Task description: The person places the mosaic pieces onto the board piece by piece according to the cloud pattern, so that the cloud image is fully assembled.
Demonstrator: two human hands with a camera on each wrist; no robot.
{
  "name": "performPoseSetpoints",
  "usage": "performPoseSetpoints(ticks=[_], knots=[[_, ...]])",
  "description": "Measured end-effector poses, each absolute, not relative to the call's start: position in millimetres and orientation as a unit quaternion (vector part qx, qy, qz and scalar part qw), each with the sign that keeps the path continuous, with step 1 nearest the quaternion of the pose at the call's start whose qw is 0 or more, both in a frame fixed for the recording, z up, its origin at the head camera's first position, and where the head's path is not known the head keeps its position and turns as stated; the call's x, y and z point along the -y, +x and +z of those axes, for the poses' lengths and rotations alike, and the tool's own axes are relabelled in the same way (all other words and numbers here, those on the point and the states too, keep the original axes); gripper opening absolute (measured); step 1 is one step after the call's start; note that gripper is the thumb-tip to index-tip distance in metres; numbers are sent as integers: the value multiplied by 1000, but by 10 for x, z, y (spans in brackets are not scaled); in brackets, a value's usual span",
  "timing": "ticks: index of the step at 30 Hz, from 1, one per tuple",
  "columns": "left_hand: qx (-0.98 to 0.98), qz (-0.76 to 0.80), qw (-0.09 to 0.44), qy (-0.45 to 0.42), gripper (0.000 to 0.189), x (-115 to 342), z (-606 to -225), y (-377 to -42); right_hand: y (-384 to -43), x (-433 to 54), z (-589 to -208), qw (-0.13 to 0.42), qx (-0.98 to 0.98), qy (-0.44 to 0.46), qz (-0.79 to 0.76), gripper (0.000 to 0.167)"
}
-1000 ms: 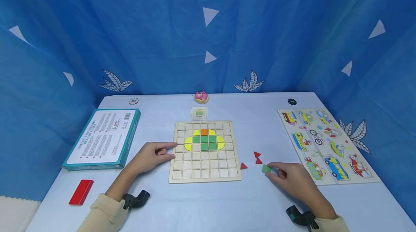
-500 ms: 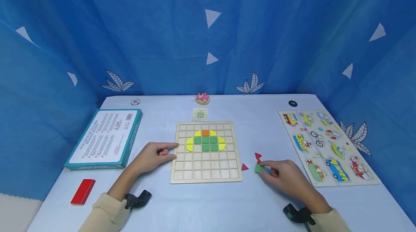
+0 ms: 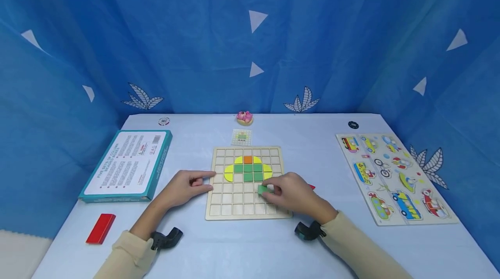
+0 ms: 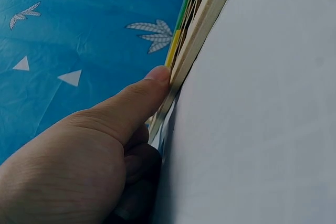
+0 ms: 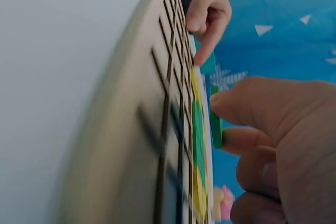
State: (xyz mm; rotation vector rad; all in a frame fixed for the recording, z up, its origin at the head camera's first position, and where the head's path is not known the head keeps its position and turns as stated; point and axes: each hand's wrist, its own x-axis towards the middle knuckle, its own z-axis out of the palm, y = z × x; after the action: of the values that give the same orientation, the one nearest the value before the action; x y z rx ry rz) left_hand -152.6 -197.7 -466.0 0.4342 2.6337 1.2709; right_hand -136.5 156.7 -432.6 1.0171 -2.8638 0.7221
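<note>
A pale wooden grid board (image 3: 224,210) lies mid-table with yellow quarter-round tiles (image 3: 228,174), green square tiles (image 3: 248,168) and one orange tile (image 3: 248,159) in its cells. My left hand (image 3: 188,188) touches the board's left edge with index finger and thumb extended; in the left wrist view the thumb (image 4: 155,80) rests against the board's side. My right hand (image 3: 293,192) pinches another green square tile (image 3: 262,189) between thumb and index finger, over the board's right half below the coloured tiles. In the right wrist view this tile (image 5: 216,119) stands apart from the board's surface.
A small pattern card (image 3: 241,137) and a pink figurine (image 3: 245,117) sit behind the board. At left are a teal-edged box (image 3: 125,164) and a red block (image 3: 100,228). A vehicle puzzle board (image 3: 396,179) lies at right. My right hand mostly hides red triangles (image 3: 312,187).
My right hand has moved left from the table beside the red triangles to over the board, carrying the green square tile. My left hand has stayed at the board's edge.
</note>
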Motion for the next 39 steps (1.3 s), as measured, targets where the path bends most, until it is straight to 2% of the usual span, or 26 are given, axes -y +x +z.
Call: performPoseSetpoints(ticks=[7, 14, 25, 33, 39], knots=[[-886, 429, 95, 145, 44, 1979, -4656, -1526, -1610, -1134, -4352, 0, 912, 327, 246, 24], [-887, 427, 94, 146, 44, 1972, -4666, -1527, -1719, -933, -4379, -1, 917, 324, 233, 28], [-887, 426, 88, 153, 43, 1990, -4653, -1534, -1739, -895, -4408, 6, 920, 323, 222, 31], [-888, 426, 90, 148, 43, 2010, -4642, -1533, -1713, -842, -4425, 16, 918, 314, 242, 25], [-886, 429, 94, 150, 43, 1989, -4644, -1537, -1686, -1002, -4380, 39, 909, 291, 295, 23]])
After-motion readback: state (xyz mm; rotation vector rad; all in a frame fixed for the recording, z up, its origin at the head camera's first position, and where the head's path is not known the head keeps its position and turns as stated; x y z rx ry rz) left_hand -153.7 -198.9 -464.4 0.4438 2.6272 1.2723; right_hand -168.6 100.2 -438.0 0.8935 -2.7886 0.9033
